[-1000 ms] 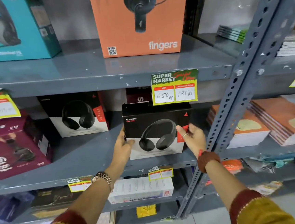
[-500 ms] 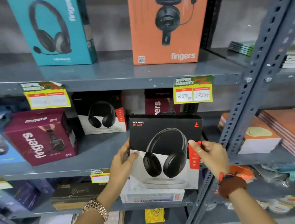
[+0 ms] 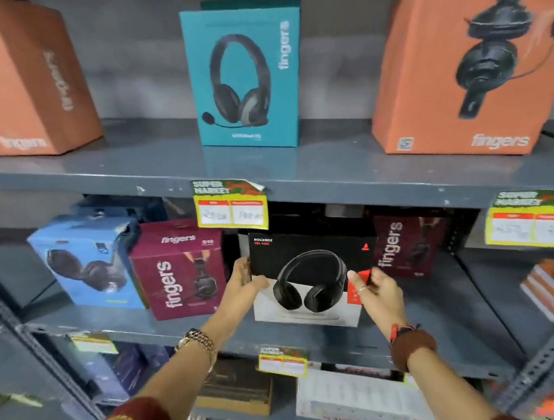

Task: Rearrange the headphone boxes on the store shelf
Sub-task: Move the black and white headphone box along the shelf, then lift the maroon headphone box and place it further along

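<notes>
Shifted leftward since the earlier frame, black headphone box (image 3: 311,273) stands on the middle shelf (image 3: 430,327) between two maroon boxes (image 3: 178,268); left hand (image 3: 245,281) and right hand (image 3: 378,288), arms outstretched, grasp its side edges

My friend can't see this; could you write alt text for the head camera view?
Two hands, left hand and right hand, hold a black-and-white headphone box at the middle shelf, between two maroon boxes. Above stand a teal box and orange boxes.

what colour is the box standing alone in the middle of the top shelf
Teal box, with a black headset pictured; head view.
</notes>
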`<state>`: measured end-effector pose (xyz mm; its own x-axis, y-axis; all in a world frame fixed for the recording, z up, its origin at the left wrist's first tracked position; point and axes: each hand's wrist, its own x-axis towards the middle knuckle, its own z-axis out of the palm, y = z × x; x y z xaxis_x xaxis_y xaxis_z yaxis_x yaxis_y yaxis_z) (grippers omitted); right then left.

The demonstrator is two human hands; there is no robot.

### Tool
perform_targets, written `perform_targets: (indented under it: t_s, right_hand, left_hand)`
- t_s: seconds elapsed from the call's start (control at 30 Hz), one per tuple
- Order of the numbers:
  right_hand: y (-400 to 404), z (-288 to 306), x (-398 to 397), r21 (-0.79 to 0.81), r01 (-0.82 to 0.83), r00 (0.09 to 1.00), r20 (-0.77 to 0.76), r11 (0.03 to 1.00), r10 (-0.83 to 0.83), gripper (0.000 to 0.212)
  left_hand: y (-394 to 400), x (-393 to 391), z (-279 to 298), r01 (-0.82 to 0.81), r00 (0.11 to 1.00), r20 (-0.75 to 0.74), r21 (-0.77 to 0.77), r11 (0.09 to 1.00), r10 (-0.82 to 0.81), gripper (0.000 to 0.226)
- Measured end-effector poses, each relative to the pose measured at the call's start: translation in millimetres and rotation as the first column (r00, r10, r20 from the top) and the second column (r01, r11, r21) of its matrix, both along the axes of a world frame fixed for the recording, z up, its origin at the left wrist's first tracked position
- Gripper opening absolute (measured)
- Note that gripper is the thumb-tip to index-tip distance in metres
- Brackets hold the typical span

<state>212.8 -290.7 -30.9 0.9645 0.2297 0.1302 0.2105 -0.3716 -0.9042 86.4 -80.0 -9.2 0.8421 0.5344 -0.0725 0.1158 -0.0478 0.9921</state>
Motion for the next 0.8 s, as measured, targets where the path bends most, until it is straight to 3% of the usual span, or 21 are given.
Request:
perform_targets:
  t_s: [0.2,0.33,0.53,0.67,0.8]
  right_hand:
    - [52,-19,10,0.003,0.018,0.994,-0.108,1.0,-0.018,0.021]
    - [61,-23,3,-0.07,0.04,0.993,-0.105,0.997,-0.047,0.025]
    - [64,-34,-16,-0.215,0.074,0.937,-0.321,0.974,-0.142,0.032]
    - [104,-52,-41,-0.187,0.002,0.857,-0.505,0.982,-0.098,0.028]
    - [164,-46,-68,-0.027,-0.145,0.855,-0.506,0.989,0.112,0.009]
  left_hand:
    - [49,19,-12,0.069,0.997,-0.037,-0.045,0.997,-0.07,0.063]
    - [69,20,-35,0.113,0.993,-0.027,-0.051,0.992,-0.114,0.07]
    - [74,-8,-61,0.051,0.998,-0.041,-0.11,0.993,-0.056,0.056]
    - [116,-60,-86,-0.085,0.989,-0.13,-0.138,0.987,0.067,0.046]
    - [162,-101,-79,-0.294,0.941,-0.18,-0.021,0.956,0.286,0.039]
